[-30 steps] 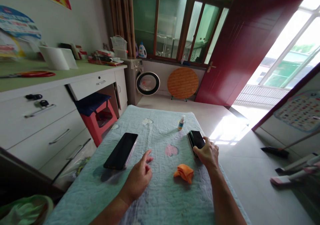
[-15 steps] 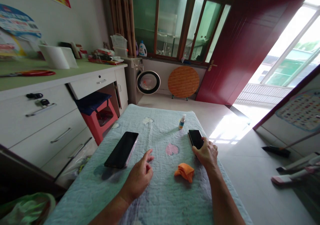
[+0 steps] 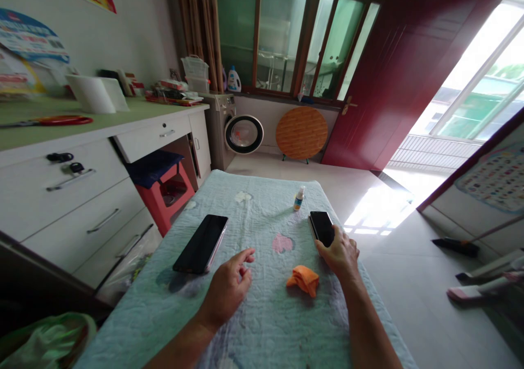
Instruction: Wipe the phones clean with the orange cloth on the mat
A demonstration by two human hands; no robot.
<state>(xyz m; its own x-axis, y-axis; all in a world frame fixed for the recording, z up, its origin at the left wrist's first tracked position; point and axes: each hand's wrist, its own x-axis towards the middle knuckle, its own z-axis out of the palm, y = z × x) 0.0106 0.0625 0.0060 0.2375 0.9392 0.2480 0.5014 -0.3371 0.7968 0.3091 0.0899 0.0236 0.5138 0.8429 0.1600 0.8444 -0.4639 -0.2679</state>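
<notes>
My right hand (image 3: 340, 251) grips the near end of a smartphone (image 3: 322, 228) with a dark screen, thumb on one side and fingers on the other. The phone is at the right edge of the cloth-covered table. Over the middle of the cloth, my left hand (image 3: 231, 286) is empty, its fingers loosely bent and apart. A larger black-screened device (image 3: 201, 243) with a pinkish edge is just beyond it to the left; a shadow shows under its near end. Between my hands, nearer the right one, lies a crumpled orange cloth (image 3: 303, 280). A small spray bottle (image 3: 298, 198) stands upright beyond the phone.
A light-blue quilted cover (image 3: 262, 325) lies over the table. To the left are white drawers (image 3: 98, 194) and a red stool (image 3: 174, 194). Scissors (image 3: 61, 120) and a paper roll (image 3: 94, 95) rest on the counter. At the back, a washing machine door (image 3: 244, 134) hangs open.
The left hand's fingers have turned slightly to the right and lowered a little. The right hand stays on the smartphone. The whole view has shifted slightly.
</notes>
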